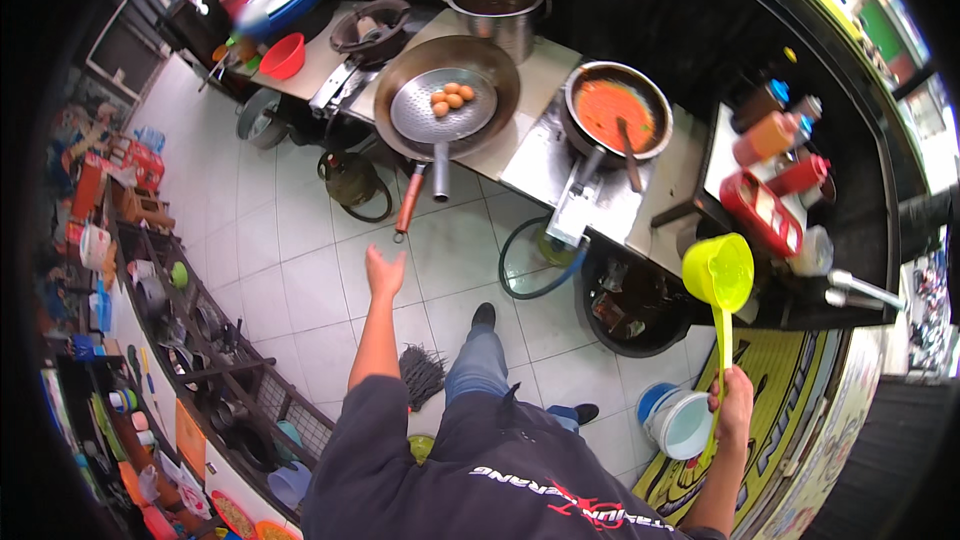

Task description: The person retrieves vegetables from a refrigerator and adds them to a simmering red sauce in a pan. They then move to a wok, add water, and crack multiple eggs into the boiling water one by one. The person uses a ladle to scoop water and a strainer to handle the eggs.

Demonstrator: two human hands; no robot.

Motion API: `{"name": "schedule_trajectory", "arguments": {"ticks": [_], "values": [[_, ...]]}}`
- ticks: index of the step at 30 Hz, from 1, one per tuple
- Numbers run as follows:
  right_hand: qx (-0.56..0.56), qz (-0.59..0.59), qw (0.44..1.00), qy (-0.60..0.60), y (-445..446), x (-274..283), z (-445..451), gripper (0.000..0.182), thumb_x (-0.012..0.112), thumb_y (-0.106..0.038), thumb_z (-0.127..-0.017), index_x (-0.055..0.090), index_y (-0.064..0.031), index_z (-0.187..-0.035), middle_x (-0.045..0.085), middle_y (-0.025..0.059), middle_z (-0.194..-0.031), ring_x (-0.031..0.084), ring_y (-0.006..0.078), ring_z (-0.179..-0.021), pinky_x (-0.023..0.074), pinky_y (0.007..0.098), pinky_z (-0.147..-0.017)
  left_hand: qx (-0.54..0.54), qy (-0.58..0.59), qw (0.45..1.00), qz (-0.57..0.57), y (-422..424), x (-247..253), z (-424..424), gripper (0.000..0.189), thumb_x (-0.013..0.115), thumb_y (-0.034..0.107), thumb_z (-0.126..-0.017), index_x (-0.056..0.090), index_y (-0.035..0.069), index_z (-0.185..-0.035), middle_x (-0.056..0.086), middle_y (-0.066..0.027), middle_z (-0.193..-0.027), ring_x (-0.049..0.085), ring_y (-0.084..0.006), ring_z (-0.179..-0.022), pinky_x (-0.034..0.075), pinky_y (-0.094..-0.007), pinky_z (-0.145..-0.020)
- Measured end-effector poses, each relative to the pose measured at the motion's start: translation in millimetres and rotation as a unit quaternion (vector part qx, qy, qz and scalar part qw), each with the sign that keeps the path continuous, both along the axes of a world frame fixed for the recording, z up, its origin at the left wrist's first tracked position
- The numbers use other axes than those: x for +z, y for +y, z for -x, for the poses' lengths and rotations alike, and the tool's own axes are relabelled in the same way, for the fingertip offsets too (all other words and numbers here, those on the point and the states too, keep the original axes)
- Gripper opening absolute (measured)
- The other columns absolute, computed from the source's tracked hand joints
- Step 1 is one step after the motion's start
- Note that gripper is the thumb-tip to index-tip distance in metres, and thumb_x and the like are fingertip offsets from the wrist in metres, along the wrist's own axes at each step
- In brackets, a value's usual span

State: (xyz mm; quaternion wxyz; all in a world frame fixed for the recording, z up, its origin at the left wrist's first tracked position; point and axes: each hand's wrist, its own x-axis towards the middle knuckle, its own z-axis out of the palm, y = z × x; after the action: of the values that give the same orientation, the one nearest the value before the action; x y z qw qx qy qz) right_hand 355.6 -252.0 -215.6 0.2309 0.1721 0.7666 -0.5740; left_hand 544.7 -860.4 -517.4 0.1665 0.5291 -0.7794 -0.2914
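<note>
My right hand [733, 401] grips the long handle of a yellow-green plastic dipper [701, 274], its cup raised by the counter's right end. Something clear seems to be inside the cup. Empty, with fingers apart, my left hand [385, 270] reaches out just below the orange handle [409, 199] of a large wok [508, 97]. A gap separates hand and handle. Inside the wok rests a perforated metal skimmer [412, 116] bearing several brown eggs [453, 99]. To its right, a deep pan [663, 109] of orange-red sauce [611, 112] with a wooden spatula [628, 157] sits on a stove.
Behind the wok stands a steel stockpot [517, 41]. Sauce bottles [795, 176] and a red caddy [761, 214] occupy the right corner. Below are a black rubbish tub [637, 341], a white bucket [679, 427] and a looped hose [517, 281]. A mop head [422, 375] lies near my feet.
</note>
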Motion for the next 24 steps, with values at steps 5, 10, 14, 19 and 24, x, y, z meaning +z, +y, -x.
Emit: {"name": "schedule_trajectory", "arguments": {"ticks": [5, 10, 14, 19, 24], "values": [[0.1, 0.079, 0.992, 0.002, -197.9, 1.6, 72.6, 0.019, 0.045, -0.017, -0.091, 0.055, -0.0021, -0.097, 0.047, 0.001, -0.066, 0.04, 0.009, -0.048, 0.0332, 0.023, -0.043, 0.035, 0.12, 0.971, -0.204, -38.9, -16.5, 60.0, 0.072, 0.072, 0.037, -0.082, 0.04, -0.002, -0.133, 0.063, -0.0156, -0.106, 0.064, -0.028, -0.093, 0.051, -0.0387, -0.083], [0.143, 0.077, 0.987, 0.0, -371.4, -53.1, 139.1, 0.013, 0.05, -0.013, -0.088, 0.057, -0.002, -0.091, 0.05, 0.0012, -0.066, 0.045, 0.0103, -0.049, 0.0344, 0.0241, -0.044, 0.039, 0.172, 0.915, -0.364, -41.1, -6.2, 82.7, 0.046, 0.062, 0.033, -0.091, 0.053, -0.001, -0.121, 0.065, -0.0076, -0.094, 0.063, -0.0126, -0.067, 0.049, -0.0258, -0.051], [0.229, 0.002, 0.973, 0.037, -481.0, -103.9, 185.0, 0.015, 0.051, -0.012, -0.086, 0.058, 0.0006, -0.085, 0.052, 0.003, -0.067, 0.048, 0.0121, -0.053, 0.037, 0.0271, -0.046, 0.023, 0.146, 0.929, -0.339, -37.6, 1.3, 83.0, 0.037, 0.062, 0.03, -0.092, 0.058, 0.003, -0.117, 0.064, -0.0037, -0.084, 0.06, -0.0109, -0.059, 0.045, -0.0256, -0.048], [0.33, -0.315, 0.873, 0.173, -571.4, -146.5, 235.3, 0.033, 0.058, -0.018, -0.078, 0.067, 0.0095, -0.093, 0.066, 0.0281, -0.093, 0.066, 0.039, -0.088, 0.0509, 0.043, -0.076, 0.021, 0.14, 0.942, -0.304, -42.7, 20.2, 85.4, 0.035, 0.066, 0.028, -0.089, 0.063, 0.002, -0.114, 0.063, -0.0034, -0.077, 0.058, -0.0103, -0.054, 0.046, -0.0273, -0.05], [0.375, -0.406, 0.798, 0.242, -627.6, -128.2, 232.8, 0.032, 0.055, -0.015, -0.077, 0.068, 0.0083, -0.095, 0.065, 0.0293, -0.102, 0.063, 0.0417, -0.099, 0.05, 0.0442, -0.087, 0.034, 0.148, 0.943, -0.295, -44.8, 27.6, 80.5, 0.032, 0.066, 0.028, -0.089, 0.064, 0.004, -0.111, 0.063, -0.0059, -0.07, 0.059, -0.0133, -0.053, 0.047, -0.0313, -0.053]]}}
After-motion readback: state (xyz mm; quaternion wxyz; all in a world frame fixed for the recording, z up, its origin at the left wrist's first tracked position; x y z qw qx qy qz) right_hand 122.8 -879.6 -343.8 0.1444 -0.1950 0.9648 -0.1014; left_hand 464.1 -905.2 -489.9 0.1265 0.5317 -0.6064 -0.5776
